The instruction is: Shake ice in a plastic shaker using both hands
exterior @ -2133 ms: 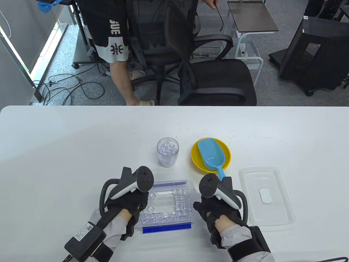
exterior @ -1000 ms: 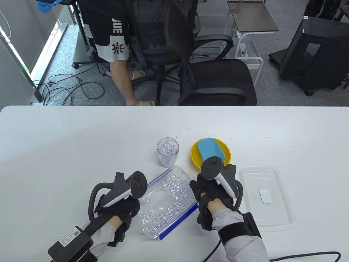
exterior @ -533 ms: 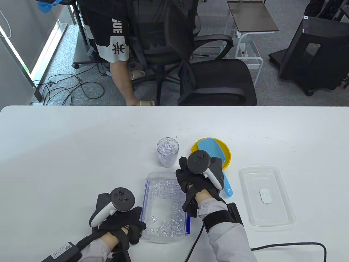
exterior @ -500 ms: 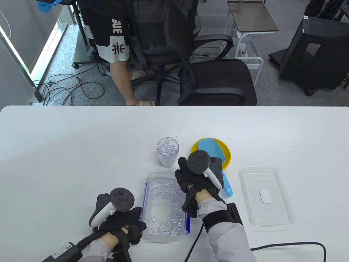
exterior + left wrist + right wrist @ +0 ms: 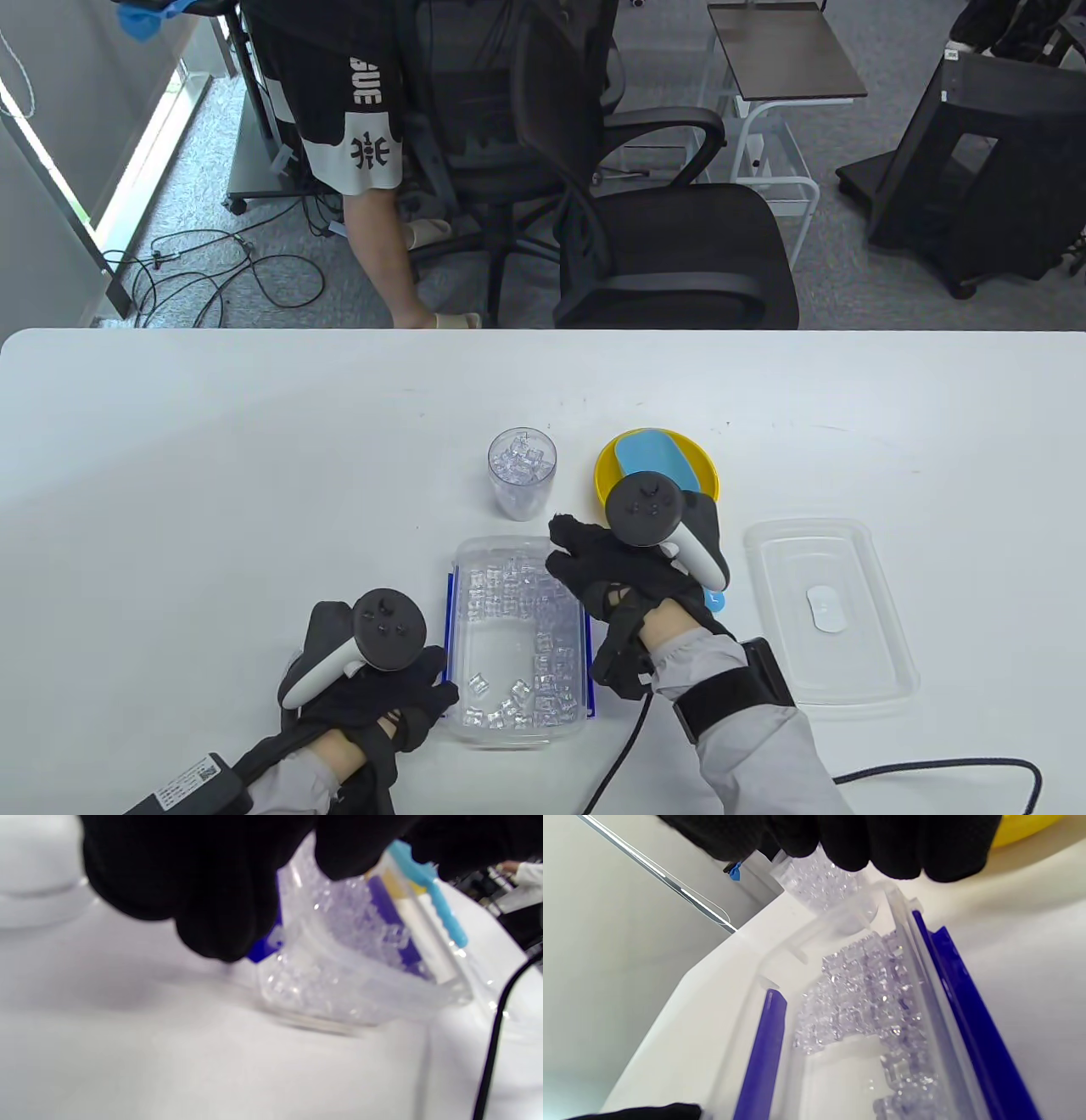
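Nearest the bottom edge, the left hand [image 5: 373,688] grips the near left corner of the clear box [image 5: 517,632], its gloved fingers [image 5: 220,899] curled down against the box wall beside the blue clip [image 5: 761,1052] on that side. The box sits on the white table [image 5: 212,475] with its long side running away from the person, and ice cubes [image 5: 517,594] lie inside, piled mostly at the far end and along the right wall. The left wrist view is blurred, so whether the box base is flat on the table or slightly tipped cannot be told.

The right hand [image 5: 619,569] holds the far right corner of the box, fingers [image 5: 865,840] wrapped over the rim.

To the right, well apart from the box, a clear lid [image 5: 827,615] lies flat. Farther back, a blue scoop [image 5: 649,458] rests in a yellow bowl [image 5: 607,475], partly hidden by the right hand. Just left of the bowl, a clear cup [image 5: 522,471] stands upright, filled with ice.
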`<state>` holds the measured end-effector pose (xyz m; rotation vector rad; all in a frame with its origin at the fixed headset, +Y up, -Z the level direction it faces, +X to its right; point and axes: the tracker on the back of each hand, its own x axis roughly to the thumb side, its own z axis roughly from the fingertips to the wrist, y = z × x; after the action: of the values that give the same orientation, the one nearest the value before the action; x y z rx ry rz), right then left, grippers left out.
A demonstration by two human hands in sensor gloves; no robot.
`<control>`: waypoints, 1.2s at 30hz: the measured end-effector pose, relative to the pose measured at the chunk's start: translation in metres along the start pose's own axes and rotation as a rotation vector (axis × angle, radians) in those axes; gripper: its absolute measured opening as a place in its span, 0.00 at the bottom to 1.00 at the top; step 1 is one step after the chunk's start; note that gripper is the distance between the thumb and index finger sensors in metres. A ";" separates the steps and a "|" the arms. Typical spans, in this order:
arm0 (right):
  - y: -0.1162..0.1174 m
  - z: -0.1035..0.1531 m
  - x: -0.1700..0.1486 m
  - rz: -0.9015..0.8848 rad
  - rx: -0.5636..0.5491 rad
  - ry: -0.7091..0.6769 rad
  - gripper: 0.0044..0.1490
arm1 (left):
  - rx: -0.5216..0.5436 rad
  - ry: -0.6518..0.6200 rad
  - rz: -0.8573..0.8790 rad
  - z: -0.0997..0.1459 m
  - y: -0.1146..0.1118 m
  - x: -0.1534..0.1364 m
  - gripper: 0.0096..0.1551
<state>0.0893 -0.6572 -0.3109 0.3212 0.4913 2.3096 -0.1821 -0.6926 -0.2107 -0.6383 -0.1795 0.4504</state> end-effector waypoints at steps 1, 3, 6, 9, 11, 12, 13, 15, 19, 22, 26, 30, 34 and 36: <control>-0.008 0.005 0.001 -0.005 -0.020 -0.003 0.37 | 0.021 -0.018 0.011 0.003 0.005 0.000 0.35; -0.031 0.017 -0.002 -0.010 -0.078 0.017 0.37 | 0.099 -0.051 0.028 0.010 0.019 0.001 0.34; -0.065 0.034 -0.016 0.000 -0.165 0.107 0.38 | 0.270 -0.092 0.030 0.019 0.038 0.001 0.34; -0.091 0.047 -0.039 0.037 -0.253 0.238 0.40 | 0.438 -0.105 -0.008 0.027 0.054 0.000 0.34; -0.100 0.054 -0.057 0.072 -0.299 0.323 0.40 | 0.536 -0.111 -0.018 0.031 0.060 0.000 0.34; -0.103 0.057 -0.067 0.092 -0.322 0.369 0.41 | 0.572 -0.115 -0.021 0.033 0.062 -0.001 0.35; -0.104 0.059 -0.076 0.109 -0.338 0.406 0.41 | 0.597 -0.116 -0.018 0.034 0.063 -0.002 0.35; -0.105 0.064 -0.096 0.143 -0.382 0.475 0.42 | 0.678 -0.127 -0.032 0.035 0.064 -0.004 0.37; -0.098 0.069 -0.127 0.235 -0.461 0.593 0.44 | 0.823 -0.113 -0.087 0.032 0.059 -0.009 0.40; -0.080 0.066 -0.149 0.371 -0.401 0.719 0.46 | 0.873 -0.077 -0.121 0.026 0.055 -0.011 0.41; -0.056 0.057 -0.166 0.514 -0.263 0.816 0.48 | 0.915 -0.040 -0.127 0.020 0.049 -0.012 0.41; -0.045 0.050 -0.171 0.514 -0.257 0.793 0.41 | 0.930 -0.069 -0.133 0.015 0.039 -0.012 0.41; -0.035 0.042 -0.164 0.645 -0.226 0.809 0.41 | 0.866 -0.101 -0.131 0.009 0.032 -0.013 0.40; -0.033 0.038 -0.159 0.681 -0.222 0.795 0.37 | 0.857 -0.102 -0.133 0.009 0.029 -0.014 0.39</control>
<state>0.2343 -0.7399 -0.3044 -0.6757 0.5429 3.0886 -0.2077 -0.6739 -0.2219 0.2364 -0.1089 0.3853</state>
